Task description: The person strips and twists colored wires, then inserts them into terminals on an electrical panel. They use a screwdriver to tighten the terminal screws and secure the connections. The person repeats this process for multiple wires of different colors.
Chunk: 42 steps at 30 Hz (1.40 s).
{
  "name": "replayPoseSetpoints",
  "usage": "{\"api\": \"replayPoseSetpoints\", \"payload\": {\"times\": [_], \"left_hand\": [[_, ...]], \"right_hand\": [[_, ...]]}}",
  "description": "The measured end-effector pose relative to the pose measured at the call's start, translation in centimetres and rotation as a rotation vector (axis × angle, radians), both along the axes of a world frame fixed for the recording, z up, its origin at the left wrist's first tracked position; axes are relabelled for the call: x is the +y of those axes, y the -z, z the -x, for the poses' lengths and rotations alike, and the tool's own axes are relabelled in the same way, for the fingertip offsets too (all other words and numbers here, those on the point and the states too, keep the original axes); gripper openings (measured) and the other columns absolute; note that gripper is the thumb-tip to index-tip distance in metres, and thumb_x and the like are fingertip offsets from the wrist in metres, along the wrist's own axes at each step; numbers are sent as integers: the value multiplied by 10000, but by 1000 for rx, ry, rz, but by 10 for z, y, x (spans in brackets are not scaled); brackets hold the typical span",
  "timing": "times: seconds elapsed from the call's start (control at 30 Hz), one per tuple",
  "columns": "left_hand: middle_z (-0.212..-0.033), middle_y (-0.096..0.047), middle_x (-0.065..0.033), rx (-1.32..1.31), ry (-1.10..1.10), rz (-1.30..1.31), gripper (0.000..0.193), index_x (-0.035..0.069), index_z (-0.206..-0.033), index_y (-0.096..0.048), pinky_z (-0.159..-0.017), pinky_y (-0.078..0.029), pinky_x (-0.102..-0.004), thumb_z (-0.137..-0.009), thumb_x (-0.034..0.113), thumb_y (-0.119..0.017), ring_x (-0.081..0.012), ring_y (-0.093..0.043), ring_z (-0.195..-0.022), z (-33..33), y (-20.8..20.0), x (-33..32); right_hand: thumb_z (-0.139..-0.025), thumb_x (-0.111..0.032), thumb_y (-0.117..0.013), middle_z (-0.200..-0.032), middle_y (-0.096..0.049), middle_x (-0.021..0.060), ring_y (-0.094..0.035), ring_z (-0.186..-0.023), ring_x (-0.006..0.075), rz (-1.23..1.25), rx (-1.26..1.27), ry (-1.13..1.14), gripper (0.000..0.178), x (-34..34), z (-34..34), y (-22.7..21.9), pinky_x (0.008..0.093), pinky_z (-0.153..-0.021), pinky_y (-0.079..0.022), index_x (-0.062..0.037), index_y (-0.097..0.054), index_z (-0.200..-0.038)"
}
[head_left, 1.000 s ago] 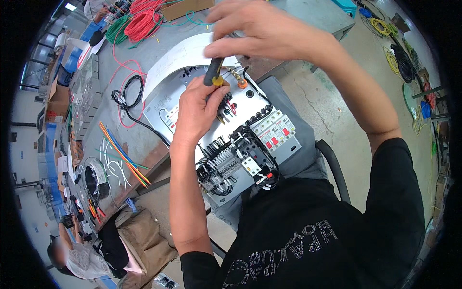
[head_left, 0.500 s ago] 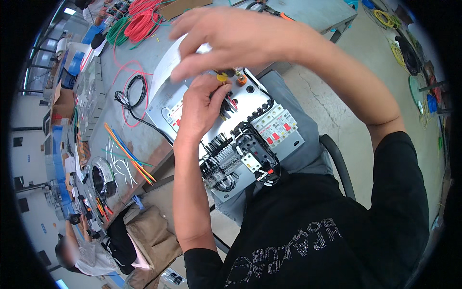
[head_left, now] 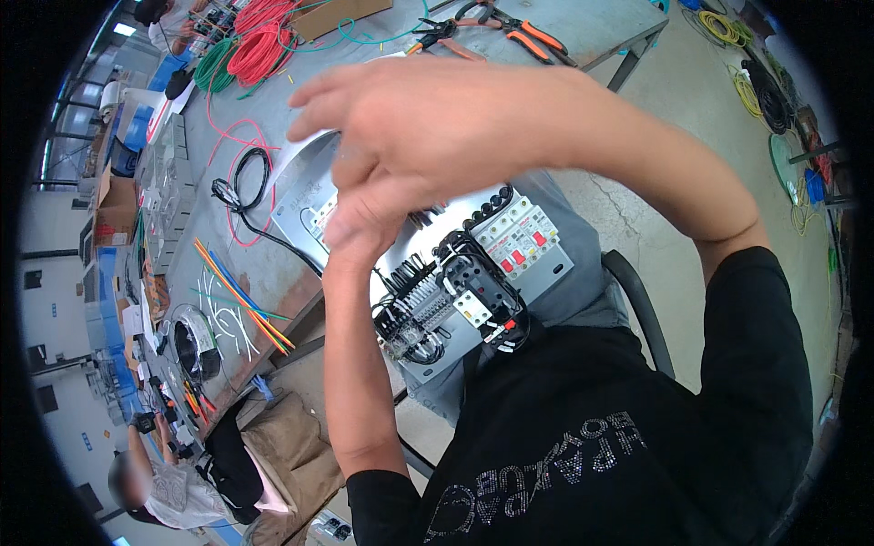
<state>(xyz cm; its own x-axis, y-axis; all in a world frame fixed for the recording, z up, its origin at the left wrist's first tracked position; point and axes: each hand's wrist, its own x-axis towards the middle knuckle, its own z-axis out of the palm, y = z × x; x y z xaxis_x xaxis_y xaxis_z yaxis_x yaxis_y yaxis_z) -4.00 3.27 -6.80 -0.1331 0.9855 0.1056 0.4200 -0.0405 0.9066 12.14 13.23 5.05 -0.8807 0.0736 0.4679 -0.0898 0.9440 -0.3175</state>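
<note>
A metal mounting plate [head_left: 421, 240] fitted with electrical parts lies across my lap, partly on the table edge. My left hand [head_left: 362, 238] reaches over its far left part; its fingers are hidden behind my right hand, so what they hold does not show. My right hand [head_left: 405, 132] is raised just above, slightly blurred, fingers apart and nothing visible in them. White circuit breakers [head_left: 521, 241] with red levers sit at the plate's right. Nearer me are a black contactor-like block [head_left: 484, 284] and a row of grey terminal blocks [head_left: 428, 311] with black wires.
On the grey table [head_left: 264, 100] lie red wire coils [head_left: 259, 55], a green wire coil [head_left: 214, 65], a black cable loop [head_left: 250, 182], coloured tubes [head_left: 241, 296] and orange-handled pliers [head_left: 537, 41]. A chair armrest [head_left: 642, 314] curves at my right. Another person [head_left: 173, 491] sits at lower left.
My right hand has moved down and nearer me, now covering my left hand's fingers and the plate's far part. My left hand stays at about the same place.
</note>
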Motion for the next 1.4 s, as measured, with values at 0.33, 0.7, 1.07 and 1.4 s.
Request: {"api": "replayPoseSetpoints", "payload": {"times": [0.33,0.7,1.07,1.4], "left_hand": [[-890,-683,-154,388,165,-250,144,7,-1018,-759,-884,-504,-438,-979,132,-700,-343,-646,-890,13,10,19],[-989,-700,-158,485,113,-215,172,15,-1077,-747,-856,-506,-453,-966,142,-717,-353,-634,-944,10,7,12],[-1132,-711,-100,918,179,-393,256,36,-1004,-735,-894,-522,-458,-815,155,-861,-338,-651,-1071,-6,12,-25],[-1163,-714,-70,1029,321,-399,234,56,-1039,-741,-1005,-498,-480,-830,127,-820,-312,-630,-1171,-9,18,-16]], "right_hand": [[-983,-235,-668,-1266,-693,237,-630,-1240,409,235,-193,102,395,52,-47,-10,476,-1014,-511,14,-700,-1288],[-849,-166,-747,-1379,-626,276,-604,-1281,416,-16,-173,-110,437,42,-49,-23,469,-1086,-492,-18,-747,-1261],[-818,-240,-825,-827,-749,155,-739,-895,342,-227,41,155,222,34,-29,9,484,-757,-576,-51,-824,-935],[-814,-223,-809,-884,-661,90,-649,-1029,272,-187,-145,219,204,27,-27,-2,416,-824,-564,-50,-825,-921]]}}
